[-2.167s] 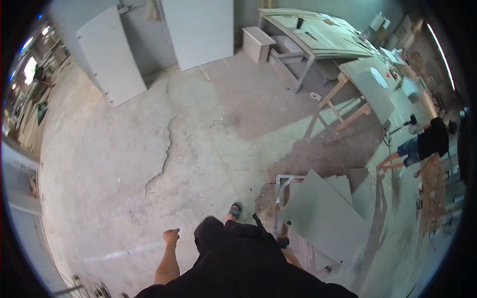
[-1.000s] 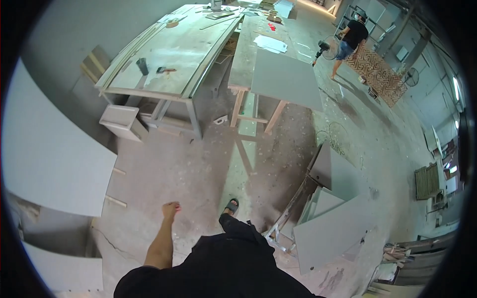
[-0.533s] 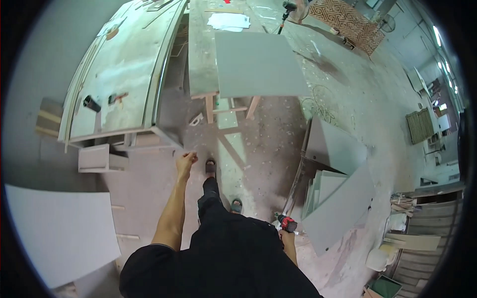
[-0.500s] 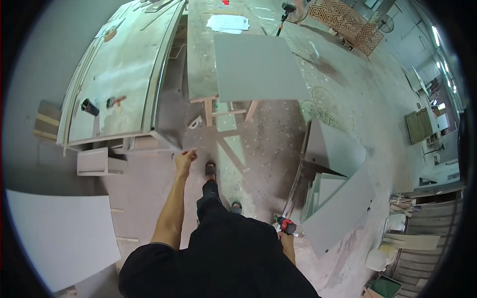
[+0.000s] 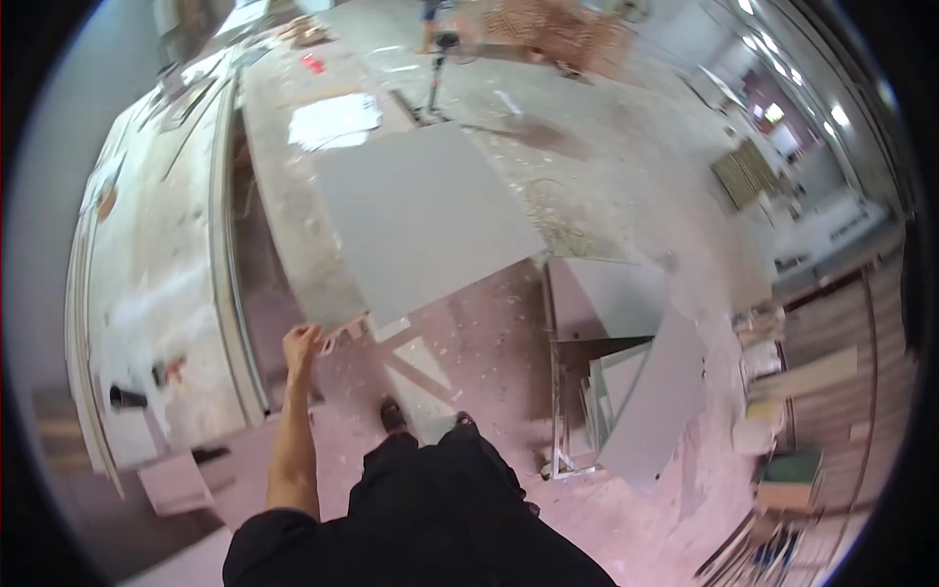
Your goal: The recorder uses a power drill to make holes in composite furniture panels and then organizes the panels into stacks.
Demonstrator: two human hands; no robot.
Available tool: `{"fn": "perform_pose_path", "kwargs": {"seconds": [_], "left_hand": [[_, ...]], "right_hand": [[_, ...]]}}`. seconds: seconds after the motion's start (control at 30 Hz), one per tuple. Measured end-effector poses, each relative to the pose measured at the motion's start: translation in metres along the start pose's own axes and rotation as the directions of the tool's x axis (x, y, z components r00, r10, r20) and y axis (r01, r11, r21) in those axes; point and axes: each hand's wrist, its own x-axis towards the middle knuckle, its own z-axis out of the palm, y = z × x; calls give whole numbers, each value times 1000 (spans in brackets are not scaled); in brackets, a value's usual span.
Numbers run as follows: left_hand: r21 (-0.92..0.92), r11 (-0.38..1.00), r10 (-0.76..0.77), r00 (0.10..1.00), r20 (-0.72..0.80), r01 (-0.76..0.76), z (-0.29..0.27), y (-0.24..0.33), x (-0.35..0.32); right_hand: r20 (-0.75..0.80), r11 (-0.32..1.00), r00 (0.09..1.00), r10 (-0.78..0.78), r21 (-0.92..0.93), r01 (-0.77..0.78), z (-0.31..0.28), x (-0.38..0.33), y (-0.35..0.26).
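My left hand [image 5: 303,345] is raised ahead of me with its fingers curled closed, and I see nothing held in it. Nearest to it is the close end of a long worktable [image 5: 293,235]; whether they touch I cannot tell. On that table lies a large flat grey panel [image 5: 421,210], its corner reaching over the table's right edge. My right hand is out of sight beside my dark clothing, and the red and black cordless drill it held earlier is hidden too.
A second long bench [image 5: 156,264] stands at the left, bearing a black cup-like container [image 5: 127,397]. Grey panels [image 5: 657,396] lean on a metal-framed rack at the right. White sheets [image 5: 335,121] lie on the middle table. A fan stand [image 5: 437,78] is farther off.
I have stepped forward and my view has turned right, so the tables sit closer and farther left. My left hand has come nearer the middle table. The drill has left view.
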Motion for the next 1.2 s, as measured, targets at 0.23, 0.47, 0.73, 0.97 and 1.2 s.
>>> {"fn": "perform_pose_path", "kwargs": {"seconds": [0.23, 0.47, 0.73, 0.97, 1.2], "left_hand": [[-98, 995, -15, 998, 55, 21, 9, -30, 14], [-262, 963, -44, 996, 75, 62, 12, -42, 6], [-373, 917, -138, 990, 37, 142, 19, -45, -5], [-453, 889, -106, 992, -67, 64, 27, -45, -2], [-401, 909, -186, 972, -143, 115, 32, -31, -5]], "right_hand": [[-64, 998, 997, 53, 41, -51, 35, -27, 27], [-126, 921, 948, 291, 304, -243, 32, -31, 16], [-69, 922, 961, 268, 306, -236, 13, 2, 14], [-5, 923, 959, 284, 272, -272, -1, 1, 10], [16, 904, 963, 270, 340, -259, -10, 14, 22]]}}
